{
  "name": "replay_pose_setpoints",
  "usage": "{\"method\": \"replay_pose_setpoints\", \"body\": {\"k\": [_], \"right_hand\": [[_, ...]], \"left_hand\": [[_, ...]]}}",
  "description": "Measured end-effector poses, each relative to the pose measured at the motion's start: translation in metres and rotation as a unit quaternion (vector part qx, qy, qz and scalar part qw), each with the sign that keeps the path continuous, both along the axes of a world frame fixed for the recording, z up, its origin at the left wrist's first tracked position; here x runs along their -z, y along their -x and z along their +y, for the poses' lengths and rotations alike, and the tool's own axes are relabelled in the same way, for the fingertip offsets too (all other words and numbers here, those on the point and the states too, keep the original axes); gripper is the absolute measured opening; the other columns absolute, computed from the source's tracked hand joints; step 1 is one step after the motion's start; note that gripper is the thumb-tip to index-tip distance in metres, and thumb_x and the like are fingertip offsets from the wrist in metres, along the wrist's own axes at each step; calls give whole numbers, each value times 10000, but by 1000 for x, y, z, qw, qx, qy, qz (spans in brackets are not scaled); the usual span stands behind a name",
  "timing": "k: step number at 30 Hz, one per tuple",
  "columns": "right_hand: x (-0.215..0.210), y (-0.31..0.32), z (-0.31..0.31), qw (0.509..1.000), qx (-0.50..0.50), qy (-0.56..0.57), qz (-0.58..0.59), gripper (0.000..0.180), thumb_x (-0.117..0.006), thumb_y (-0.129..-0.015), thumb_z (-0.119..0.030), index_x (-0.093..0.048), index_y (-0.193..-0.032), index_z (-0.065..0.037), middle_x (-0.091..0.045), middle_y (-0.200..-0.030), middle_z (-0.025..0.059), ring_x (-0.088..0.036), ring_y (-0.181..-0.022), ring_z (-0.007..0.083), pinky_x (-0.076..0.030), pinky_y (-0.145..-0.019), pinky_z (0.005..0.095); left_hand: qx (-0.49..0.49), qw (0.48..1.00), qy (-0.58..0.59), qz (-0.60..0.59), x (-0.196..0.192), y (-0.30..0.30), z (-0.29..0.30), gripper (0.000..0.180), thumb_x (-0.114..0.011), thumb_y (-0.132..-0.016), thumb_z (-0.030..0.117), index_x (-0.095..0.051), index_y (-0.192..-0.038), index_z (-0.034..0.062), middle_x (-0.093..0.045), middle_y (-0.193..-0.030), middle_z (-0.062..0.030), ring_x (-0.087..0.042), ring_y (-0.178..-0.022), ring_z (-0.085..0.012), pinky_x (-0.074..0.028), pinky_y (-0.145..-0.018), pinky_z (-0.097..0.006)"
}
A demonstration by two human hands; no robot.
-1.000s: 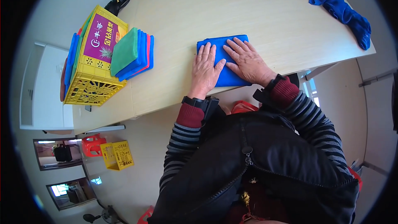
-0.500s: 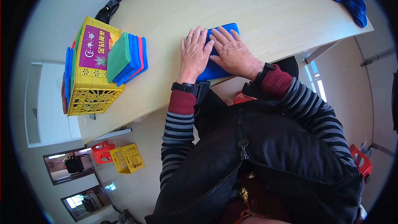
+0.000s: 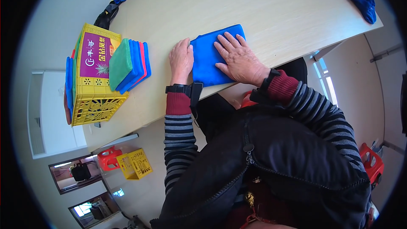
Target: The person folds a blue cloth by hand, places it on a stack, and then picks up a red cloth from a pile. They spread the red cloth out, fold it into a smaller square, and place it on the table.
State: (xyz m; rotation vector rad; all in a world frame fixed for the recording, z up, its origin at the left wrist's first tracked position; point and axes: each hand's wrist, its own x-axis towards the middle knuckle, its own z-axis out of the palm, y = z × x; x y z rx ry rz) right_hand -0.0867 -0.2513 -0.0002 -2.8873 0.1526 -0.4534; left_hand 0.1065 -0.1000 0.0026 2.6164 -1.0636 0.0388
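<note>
Your left grip (image 3: 182, 61) has slid off the top of the folded blue cloth (image 3: 207, 59) to its left edge, fingers close together. That cloth lies under your flat right grip (image 3: 242, 63), fingers spread apart. Left of your left grip, green, blue and red cloths (image 3: 122, 63) stand beside a yellow crate (image 3: 95, 107) on the worktop (image 3: 263, 12).

This looks like a plain indoor workroom: a broad, pale wood-toned surface (image 3: 271, 8) carries a neat stack of folded green, blue and red cloths (image 3: 121, 64) beside a yellow openwork plastic crate (image 3: 96, 95), with red plastic stools (image 3: 375, 173) standing nearby.
</note>
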Motion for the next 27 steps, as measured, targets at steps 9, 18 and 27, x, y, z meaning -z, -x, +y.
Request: {"method": "replay_pose_setpoints", "body": {"k": [9,18,27], "right_hand": [[-5,-1,0,1000,-3,-5,13,675,-463,-1028,-506,-414,-1528,-55,-337,-1616,169,-250,-1526,342,-150,-1253,511],[-5,0,-1,1000,-7,-13,12,674,-463,-1026,-507,-416,-1528,-59,-339,-1614,166,-248,-1526,338,-142,-1257,504],[-8,0,-1,999,-13,-24,18,669,-462,-1026,-503,-421,-1525,-59,-348,-1609,165,-250,-1525,335,-142,-1258,501]], "left_hand": [[99,955,164,227,-6,-28,-27,243,-619,-986,175,-663,-1179,34,-682,-1087,-40,-619,-983,-138,-500,-878,-274],[58,944,76,315,-26,-52,-47,175,-705,-925,200,-725,-967,31,-674,-858,13,-577,-825,-87,-476,-790,-261],[107,946,-7,307,-35,-65,-49,147,-716,-897,178,-731,-926,35,-671,-836,8,-573,-811,-102,-478,-781,-274]]}}
